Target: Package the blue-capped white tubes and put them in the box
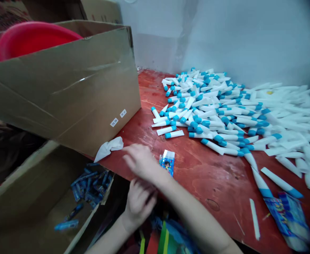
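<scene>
Backdrop: pale grey wall (224, 35) behind a red-painted wooden bench (210, 180).
Far left: tilted cardboard box (65, 88), a red plastic basin (33, 40) behind it.
Lower left: open carton (38, 194) holding blue packets (90, 187).
Bench edge: crumpled white cloth (108, 148) against the box.
Left hand (140, 206): below the bench edge, fingers curled inward and clenched; whether they grip anything is hidden.
Right hand (139, 160): crossing above the left, fingers loosely spread, released, nothing visibly held, reaching toward the cloth.
Centre: small blue printed carton (167, 162) standing on the bench just beyond the right wrist, not touched.
Right: heap of blue-capped white tubes (205, 113), with flatter white tubes (284, 120) beyond.
Near right: blue printed wrappers (287, 220) at the bench edge.
</scene>
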`<state>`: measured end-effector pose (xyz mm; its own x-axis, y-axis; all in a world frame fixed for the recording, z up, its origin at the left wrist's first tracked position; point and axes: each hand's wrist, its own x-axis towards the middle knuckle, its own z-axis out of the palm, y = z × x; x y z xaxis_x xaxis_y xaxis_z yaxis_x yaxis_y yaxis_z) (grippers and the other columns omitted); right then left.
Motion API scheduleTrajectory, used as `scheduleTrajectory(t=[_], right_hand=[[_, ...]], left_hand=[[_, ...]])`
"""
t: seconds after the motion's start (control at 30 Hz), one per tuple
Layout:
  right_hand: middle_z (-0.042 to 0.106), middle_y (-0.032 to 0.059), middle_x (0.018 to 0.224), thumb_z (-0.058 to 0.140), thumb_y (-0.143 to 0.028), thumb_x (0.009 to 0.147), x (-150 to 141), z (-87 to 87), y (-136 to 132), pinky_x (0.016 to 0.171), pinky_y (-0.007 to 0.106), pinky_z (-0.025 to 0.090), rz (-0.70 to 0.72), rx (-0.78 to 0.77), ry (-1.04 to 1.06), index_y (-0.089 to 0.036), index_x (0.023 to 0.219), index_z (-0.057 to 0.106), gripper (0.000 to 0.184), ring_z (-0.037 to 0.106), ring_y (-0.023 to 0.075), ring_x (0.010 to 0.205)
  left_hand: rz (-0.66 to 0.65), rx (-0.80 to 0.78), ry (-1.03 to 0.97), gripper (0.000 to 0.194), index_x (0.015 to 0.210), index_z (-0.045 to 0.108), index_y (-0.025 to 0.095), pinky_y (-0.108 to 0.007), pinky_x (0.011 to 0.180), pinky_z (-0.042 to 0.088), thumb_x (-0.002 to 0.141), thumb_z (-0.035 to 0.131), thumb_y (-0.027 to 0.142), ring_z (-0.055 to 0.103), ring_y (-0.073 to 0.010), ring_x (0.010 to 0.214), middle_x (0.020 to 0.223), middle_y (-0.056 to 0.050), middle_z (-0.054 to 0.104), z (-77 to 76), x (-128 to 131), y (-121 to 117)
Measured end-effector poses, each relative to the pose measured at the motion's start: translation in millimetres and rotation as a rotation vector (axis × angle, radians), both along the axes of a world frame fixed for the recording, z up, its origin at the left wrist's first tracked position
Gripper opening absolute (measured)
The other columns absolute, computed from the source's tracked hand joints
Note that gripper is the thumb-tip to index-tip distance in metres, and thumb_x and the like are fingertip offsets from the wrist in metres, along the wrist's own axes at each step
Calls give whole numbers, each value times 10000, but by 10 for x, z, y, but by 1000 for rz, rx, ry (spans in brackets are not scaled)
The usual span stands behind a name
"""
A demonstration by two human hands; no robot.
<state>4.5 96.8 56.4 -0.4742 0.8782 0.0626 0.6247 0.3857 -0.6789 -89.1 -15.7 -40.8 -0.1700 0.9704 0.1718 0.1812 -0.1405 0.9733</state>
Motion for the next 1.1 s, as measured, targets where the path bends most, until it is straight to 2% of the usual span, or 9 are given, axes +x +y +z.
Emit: scheduleTrajectory(t=[0.07,0.17,0.23,0.3,0.4,0.53,0.67,0.93,1.1], right_hand=[[723,124,1297,491,-214,1040,480,-126,202,1057,449,477,-221,4,-69,-211,1295,697,328,644,265,1221],[693,161,1328,466,-252,1054,1040,-320,338,1021,476,482,-452,23,-270,-183,1305,696,347,618,317,1229],[623,171,1450,495,-266,1038,1235,-438,360,1032,495,470,-500,75,-377,-196,1376,662,383,553,349,1312],[514,160,1588,521,-253,1018,1318,-543,383,1082,512,434,-501,123,-446,-205,1485,582,474,445,371,1426],[422,135,1667,502,-236,1021,1358,-669,437,1134,529,378,-487,124,-496,-204,1554,514,534,344,387,1499],[554,174,1524,399,-256,1070,1449,-754,390,1108,495,365,-488,119,-503,-205,1497,575,465,433,350,1413],[607,187,1420,386,-265,1074,1637,-776,170,1058,466,363,-518,116,-523,-213,1473,589,451,491,328,1317],[608,180,1416,385,-238,1041,2226,-851,-201,996,462,390,-668,102,-523,-196,1460,581,464,504,337,1290],[601,198,1424,404,-250,1017,2485,-891,-396,1003,507,408,-740,105,-525,-186,1441,597,470,503,360,1293]], left_hand=[[-147,150,287,74,821,772,403,-539,875,538,779,776,343,697,-308,797,828,-10,761,120,52,465],[-112,233,479,114,900,755,269,-492,1029,496,895,663,335,681,-301,1087,1079,-89,772,297,250,1409],[-88,177,521,190,1023,747,217,-473,1137,429,898,653,325,613,-302,1270,1316,-136,709,350,445,2058],[-94,75,578,301,1163,722,187,-472,1184,375,905,662,330,503,-326,1418,1444,-174,627,329,653,2577],[-129,-90,680,461,1294,681,167,-534,1204,317,923,661,440,449,-383,1447,1453,-211,599,212,912,2950],[-168,-72,742,409,1233,709,159,-496,1201,330,892,688,385,506,-364,1370,1347,-198,652,53,1143,2831],[-236,-49,627,408,1274,671,127,-443,1170,392,887,637,255,559,-321,1317,1303,-188,672,4,1420,2532],[-332,-76,480,398,1269,654,82,-425,1186,401,879,575,103,552,-313,1358,1375,-228,591,157,2191,2013],[-443,-178,316,361,1230,683,113,-423,1145,446,880,597,99,599,-299,1315,1361,-196,655,221,2346,1794]])
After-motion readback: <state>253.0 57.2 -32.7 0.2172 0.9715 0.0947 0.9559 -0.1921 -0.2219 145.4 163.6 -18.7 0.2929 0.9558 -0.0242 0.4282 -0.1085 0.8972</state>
